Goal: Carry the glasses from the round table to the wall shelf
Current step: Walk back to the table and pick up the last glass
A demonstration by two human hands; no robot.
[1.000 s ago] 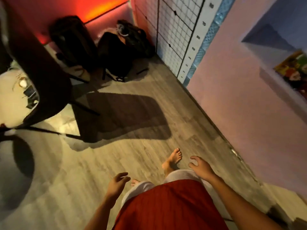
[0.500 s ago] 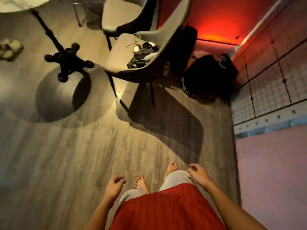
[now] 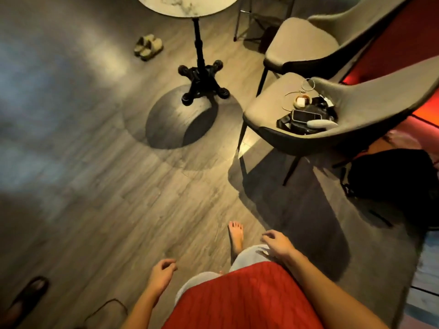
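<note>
Hands, left hand (image 3: 162, 275) and right hand (image 3: 278, 242), were held loose and empty, round table (image 3: 187, 5) well ahead, glasses probably to be grabbed next.

A pair of pale sandals (image 3: 148, 47) lies on the wood-plank floor (image 3: 99, 176), off to the left. Two grey shell chairs stand on the right: the farther chair (image 3: 306, 47) has a bare seat, while the nearer chair (image 3: 268, 110) carries a small heap of odds and ends. Among them a phone (image 3: 306, 115) lies face up on something dark, with a small round white case (image 3: 301, 100) and a loop of thin cable (image 3: 308, 84) just behind it. A black backpack (image 3: 394, 176) slumps on the floor beyond the nearer chair, near the red-lit wall (image 3: 403, 43). At the lower left edge sits a dark shoe (image 3: 31, 293).
</note>
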